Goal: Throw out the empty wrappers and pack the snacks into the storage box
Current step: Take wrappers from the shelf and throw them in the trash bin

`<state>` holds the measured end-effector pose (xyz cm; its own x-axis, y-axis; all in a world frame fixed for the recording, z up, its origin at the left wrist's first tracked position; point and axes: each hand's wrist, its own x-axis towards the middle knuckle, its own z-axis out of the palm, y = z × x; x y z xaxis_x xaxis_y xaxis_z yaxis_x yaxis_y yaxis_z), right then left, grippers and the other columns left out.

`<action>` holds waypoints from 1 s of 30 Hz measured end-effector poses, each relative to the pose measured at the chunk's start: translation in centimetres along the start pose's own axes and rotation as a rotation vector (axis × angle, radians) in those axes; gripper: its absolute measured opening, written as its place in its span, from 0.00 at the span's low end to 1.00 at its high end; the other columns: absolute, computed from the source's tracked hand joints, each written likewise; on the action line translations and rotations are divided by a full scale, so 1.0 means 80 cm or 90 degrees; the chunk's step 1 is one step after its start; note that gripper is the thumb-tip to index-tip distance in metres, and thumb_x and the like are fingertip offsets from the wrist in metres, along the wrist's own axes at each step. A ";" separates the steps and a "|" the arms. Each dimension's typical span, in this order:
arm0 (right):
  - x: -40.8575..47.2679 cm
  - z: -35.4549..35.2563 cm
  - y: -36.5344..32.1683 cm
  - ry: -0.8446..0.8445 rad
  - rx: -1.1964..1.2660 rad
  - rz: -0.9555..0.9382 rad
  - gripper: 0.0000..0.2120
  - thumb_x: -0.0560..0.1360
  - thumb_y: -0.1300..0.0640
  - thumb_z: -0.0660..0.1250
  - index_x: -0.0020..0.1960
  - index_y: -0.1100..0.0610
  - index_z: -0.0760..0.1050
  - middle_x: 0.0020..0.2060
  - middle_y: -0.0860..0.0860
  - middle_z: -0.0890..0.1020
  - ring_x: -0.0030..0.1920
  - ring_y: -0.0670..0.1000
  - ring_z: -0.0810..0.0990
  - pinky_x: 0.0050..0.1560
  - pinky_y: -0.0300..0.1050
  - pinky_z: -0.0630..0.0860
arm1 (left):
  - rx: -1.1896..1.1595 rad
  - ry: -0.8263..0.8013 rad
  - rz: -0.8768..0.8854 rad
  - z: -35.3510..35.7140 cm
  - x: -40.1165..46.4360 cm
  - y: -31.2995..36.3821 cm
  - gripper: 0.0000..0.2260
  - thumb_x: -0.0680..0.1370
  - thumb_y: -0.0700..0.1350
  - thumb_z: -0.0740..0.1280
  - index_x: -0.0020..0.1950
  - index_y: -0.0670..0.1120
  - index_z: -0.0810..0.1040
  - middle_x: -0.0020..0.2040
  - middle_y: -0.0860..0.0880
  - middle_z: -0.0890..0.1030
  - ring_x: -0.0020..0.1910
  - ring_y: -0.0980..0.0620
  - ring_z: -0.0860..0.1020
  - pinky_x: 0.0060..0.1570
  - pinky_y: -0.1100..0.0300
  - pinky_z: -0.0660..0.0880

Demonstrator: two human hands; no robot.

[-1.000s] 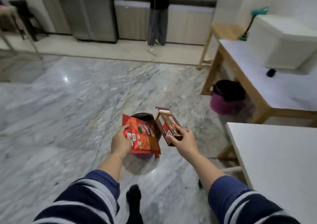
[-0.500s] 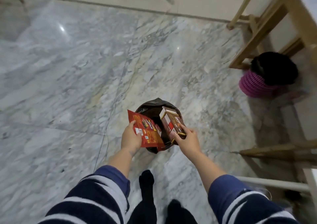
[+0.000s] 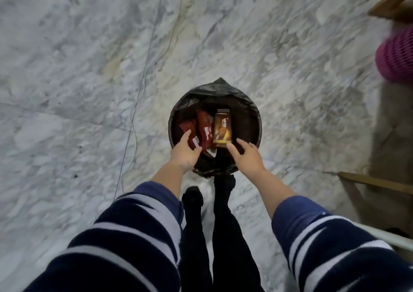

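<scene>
Both hands hang over the bin with loose fingers and no grip on anything. Left hand (image 3: 186, 152) touches the red wrapper (image 3: 202, 129) near the bin's (image 3: 257, 122) near edge. Right hand (image 3: 247, 155) is just beside the brown box (image 3: 222, 127), which lies inside the bin next to the wrapper. A black bag lines the bin, which stands on the marble floor (image 3: 89, 68).

1. A bin (image 3: 254, 122) lined with a black bag stood on the marble floor (image 3: 78, 68).
2. Inside lay a red wrapper (image 3: 201, 128) and a brown snack box (image 3: 222, 127).
3. The left hand (image 3: 185, 152) and the right hand (image 3: 245, 155) hovered over the near rim, fingers spread, holding nothing.
4. A pink mesh basket (image 3: 395, 57) stood at the right edge.
</scene>
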<state>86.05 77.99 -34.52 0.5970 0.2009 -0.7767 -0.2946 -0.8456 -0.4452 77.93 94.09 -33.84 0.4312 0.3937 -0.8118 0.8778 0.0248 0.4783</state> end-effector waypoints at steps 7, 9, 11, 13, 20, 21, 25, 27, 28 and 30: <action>0.000 -0.022 -0.003 -0.049 -0.110 0.009 0.27 0.78 0.40 0.58 0.72 0.52 0.66 0.72 0.57 0.66 0.71 0.58 0.66 0.70 0.51 0.66 | 0.143 -0.032 0.023 0.000 -0.009 0.026 0.27 0.80 0.45 0.63 0.77 0.49 0.57 0.73 0.44 0.67 0.69 0.43 0.69 0.67 0.51 0.69; -0.016 -0.041 -0.014 -0.070 -0.136 -0.005 0.26 0.78 0.43 0.59 0.72 0.54 0.66 0.70 0.55 0.70 0.69 0.57 0.69 0.68 0.49 0.68 | 0.238 -0.060 0.060 -0.008 -0.025 0.044 0.25 0.80 0.45 0.63 0.76 0.47 0.60 0.72 0.43 0.69 0.69 0.43 0.69 0.67 0.54 0.68; -0.036 -0.063 -0.027 -0.099 -0.171 -0.026 0.26 0.79 0.46 0.60 0.73 0.55 0.64 0.71 0.54 0.70 0.70 0.56 0.69 0.67 0.47 0.67 | 0.355 -0.095 0.111 -0.016 -0.044 0.069 0.24 0.80 0.45 0.62 0.75 0.47 0.62 0.71 0.43 0.70 0.69 0.43 0.70 0.67 0.55 0.67; -0.062 -0.089 -0.042 -0.118 -0.195 -0.046 0.26 0.79 0.48 0.61 0.74 0.55 0.63 0.71 0.54 0.69 0.70 0.55 0.69 0.67 0.46 0.67 | 0.465 -0.133 0.159 -0.025 -0.070 0.100 0.24 0.80 0.45 0.63 0.75 0.47 0.62 0.72 0.44 0.70 0.69 0.44 0.69 0.68 0.54 0.67; -0.191 -0.172 -0.059 -0.030 -0.186 -0.072 0.27 0.77 0.47 0.64 0.74 0.51 0.63 0.68 0.54 0.72 0.65 0.55 0.74 0.62 0.46 0.71 | 0.708 -0.199 0.351 -0.032 -0.190 0.208 0.30 0.76 0.48 0.67 0.76 0.49 0.61 0.70 0.47 0.71 0.66 0.48 0.72 0.64 0.54 0.71; -0.213 -0.179 -0.057 -0.012 -0.175 -0.064 0.27 0.77 0.47 0.64 0.74 0.51 0.62 0.68 0.54 0.72 0.65 0.55 0.74 0.62 0.46 0.71 | 0.732 -0.203 0.375 -0.030 -0.208 0.217 0.30 0.76 0.49 0.67 0.76 0.49 0.60 0.70 0.47 0.71 0.66 0.48 0.73 0.64 0.53 0.71; -0.297 -0.183 -0.032 0.082 -0.066 -0.033 0.27 0.77 0.47 0.64 0.74 0.52 0.62 0.69 0.54 0.71 0.67 0.54 0.72 0.63 0.45 0.69 | 0.835 -0.234 0.473 -0.004 -0.279 0.230 0.29 0.76 0.52 0.66 0.75 0.50 0.60 0.71 0.47 0.70 0.66 0.47 0.73 0.64 0.52 0.72; -0.335 -0.173 -0.011 0.113 -0.020 -0.013 0.27 0.78 0.47 0.63 0.74 0.52 0.62 0.69 0.53 0.71 0.67 0.53 0.72 0.63 0.44 0.69 | 0.882 -0.269 0.503 0.015 -0.313 0.225 0.29 0.77 0.52 0.66 0.75 0.49 0.60 0.71 0.47 0.70 0.66 0.47 0.72 0.64 0.53 0.71; -0.353 -0.168 0.001 0.120 0.002 0.002 0.27 0.78 0.47 0.63 0.74 0.52 0.62 0.70 0.53 0.70 0.68 0.53 0.71 0.63 0.44 0.69 | 0.907 -0.285 0.517 0.025 -0.329 0.221 0.29 0.77 0.52 0.66 0.76 0.49 0.60 0.72 0.47 0.69 0.68 0.47 0.71 0.65 0.54 0.69; -0.394 -0.161 0.030 0.129 0.043 0.039 0.27 0.78 0.47 0.63 0.74 0.51 0.63 0.71 0.53 0.69 0.69 0.53 0.70 0.66 0.45 0.68 | 0.956 -0.309 0.533 0.049 -0.362 0.214 0.29 0.77 0.53 0.66 0.75 0.50 0.60 0.72 0.48 0.68 0.68 0.47 0.70 0.66 0.55 0.69</action>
<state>76.16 63.24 -5.40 0.7120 0.0418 -0.7009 -0.3799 -0.8165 -0.4346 81.32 79.50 -3.48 0.5912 -0.4249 -0.6856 -0.2870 -0.9052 0.3135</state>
